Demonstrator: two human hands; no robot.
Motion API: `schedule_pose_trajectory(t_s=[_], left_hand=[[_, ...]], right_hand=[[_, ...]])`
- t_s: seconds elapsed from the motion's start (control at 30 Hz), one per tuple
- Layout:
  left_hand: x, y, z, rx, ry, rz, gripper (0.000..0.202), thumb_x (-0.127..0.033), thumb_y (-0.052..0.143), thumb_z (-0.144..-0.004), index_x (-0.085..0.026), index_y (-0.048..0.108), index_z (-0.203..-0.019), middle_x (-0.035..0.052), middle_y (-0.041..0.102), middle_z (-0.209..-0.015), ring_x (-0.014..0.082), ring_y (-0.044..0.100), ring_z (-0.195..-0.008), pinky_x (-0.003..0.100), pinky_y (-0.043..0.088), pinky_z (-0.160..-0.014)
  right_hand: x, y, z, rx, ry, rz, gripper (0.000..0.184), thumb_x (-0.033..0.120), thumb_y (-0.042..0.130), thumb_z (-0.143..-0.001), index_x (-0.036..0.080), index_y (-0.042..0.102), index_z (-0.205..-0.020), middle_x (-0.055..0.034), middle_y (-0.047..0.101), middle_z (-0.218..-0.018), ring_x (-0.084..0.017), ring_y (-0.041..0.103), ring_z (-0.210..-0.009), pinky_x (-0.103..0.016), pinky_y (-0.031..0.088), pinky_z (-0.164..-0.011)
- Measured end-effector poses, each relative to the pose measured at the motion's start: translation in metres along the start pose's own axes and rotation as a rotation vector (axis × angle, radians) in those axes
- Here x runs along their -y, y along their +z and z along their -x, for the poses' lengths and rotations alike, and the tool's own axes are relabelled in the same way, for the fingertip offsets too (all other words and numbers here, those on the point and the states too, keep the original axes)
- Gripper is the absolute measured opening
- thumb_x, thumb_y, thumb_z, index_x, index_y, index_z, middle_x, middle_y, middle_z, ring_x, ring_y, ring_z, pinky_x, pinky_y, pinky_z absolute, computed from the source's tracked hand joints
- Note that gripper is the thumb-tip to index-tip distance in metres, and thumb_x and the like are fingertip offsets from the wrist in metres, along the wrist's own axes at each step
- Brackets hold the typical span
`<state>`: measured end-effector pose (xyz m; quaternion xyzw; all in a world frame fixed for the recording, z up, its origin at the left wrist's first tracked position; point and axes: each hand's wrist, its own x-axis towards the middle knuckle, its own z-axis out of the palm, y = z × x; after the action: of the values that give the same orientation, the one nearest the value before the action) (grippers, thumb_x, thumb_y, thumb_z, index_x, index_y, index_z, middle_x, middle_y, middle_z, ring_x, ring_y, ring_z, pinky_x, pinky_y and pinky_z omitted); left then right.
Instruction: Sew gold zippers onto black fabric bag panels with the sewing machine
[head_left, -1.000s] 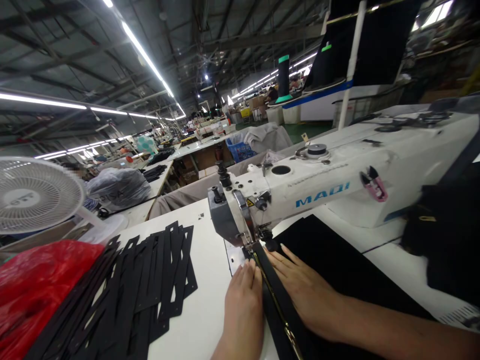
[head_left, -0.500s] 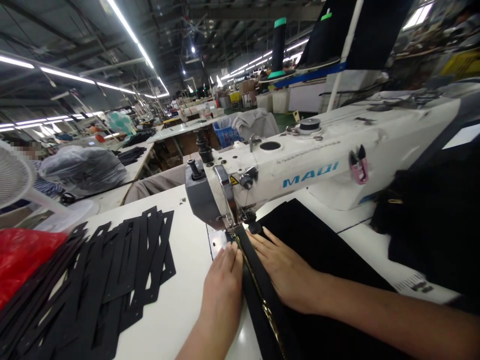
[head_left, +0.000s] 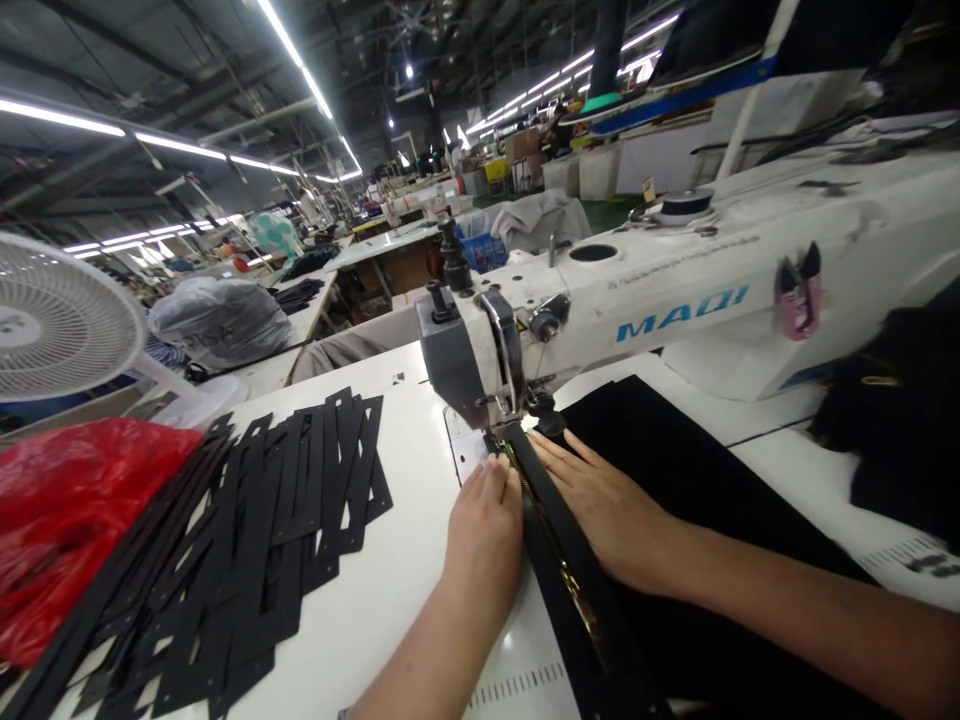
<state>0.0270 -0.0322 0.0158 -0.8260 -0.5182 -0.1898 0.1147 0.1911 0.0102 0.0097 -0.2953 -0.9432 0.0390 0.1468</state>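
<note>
A white MAQI sewing machine (head_left: 675, 300) stands on the white table (head_left: 405, 580). A black zipper strip (head_left: 570, 580) with gold teeth runs from under its presser foot (head_left: 504, 432) toward me, on black fabric (head_left: 675, 480). My left hand (head_left: 484, 530) lies flat on the left of the strip, fingers together and stretched out, tips near the foot. My right hand (head_left: 607, 505) rests flat on the fabric just right of the strip, fingers extended toward the needle.
A stack of black cut frame-shaped pieces (head_left: 262, 540) lies on the table to the left, beside a red plastic bag (head_left: 67, 510) and a white fan (head_left: 60, 320). Dark cloth (head_left: 900, 420) is piled at right. Pink thread snips (head_left: 799, 295) hang on the machine. Other workstations stretch behind.
The camera view has shifted; both hands stay pressed flat on either side of the zipper strip at the presser foot, with the same pose throughout.
</note>
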Motion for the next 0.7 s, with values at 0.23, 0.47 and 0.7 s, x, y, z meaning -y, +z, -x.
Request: schedule_pose_trajectory(t_s=[0.23,0.47,0.7], left_hand=[[0.003,0.0,-0.002,0.025,0.018,0.004,0.026,-0.001,0.043,-0.083,-0.008,0.055,-0.106,0.0151,0.06,-0.105,0.0241,0.059,-0.1,0.042,0.051,-0.09],[0.009,-0.001,-0.004,-0.009,0.02,0.013,0.028,0.0,0.044,-0.081,-0.01,0.057,-0.103,0.0123,0.062,-0.102,0.0223,0.06,-0.095,0.038,0.054,-0.084],[0.017,-0.006,-0.01,-0.057,0.095,0.043,0.023,-0.005,0.047,-0.084,-0.013,0.06,-0.1,0.0096,0.064,-0.092,0.0192,0.063,-0.083,0.034,0.055,-0.078]], right_hand=[[-0.001,-0.002,-0.001,0.05,0.026,-0.013,0.051,0.024,0.044,-0.088,0.01,0.037,-0.136,-0.0145,0.028,-0.145,-0.025,0.018,-0.135,-0.049,0.017,-0.109],[-0.001,-0.002,-0.002,0.029,0.04,-0.076,0.051,0.025,0.039,-0.091,0.011,0.032,-0.139,-0.014,0.03,-0.144,-0.024,0.019,-0.135,-0.048,0.017,-0.11],[-0.01,-0.009,-0.017,-0.011,-0.022,-0.147,0.045,0.026,0.041,-0.091,0.014,0.042,-0.134,-0.014,0.039,-0.139,-0.027,0.024,-0.133,-0.051,0.018,-0.109]])
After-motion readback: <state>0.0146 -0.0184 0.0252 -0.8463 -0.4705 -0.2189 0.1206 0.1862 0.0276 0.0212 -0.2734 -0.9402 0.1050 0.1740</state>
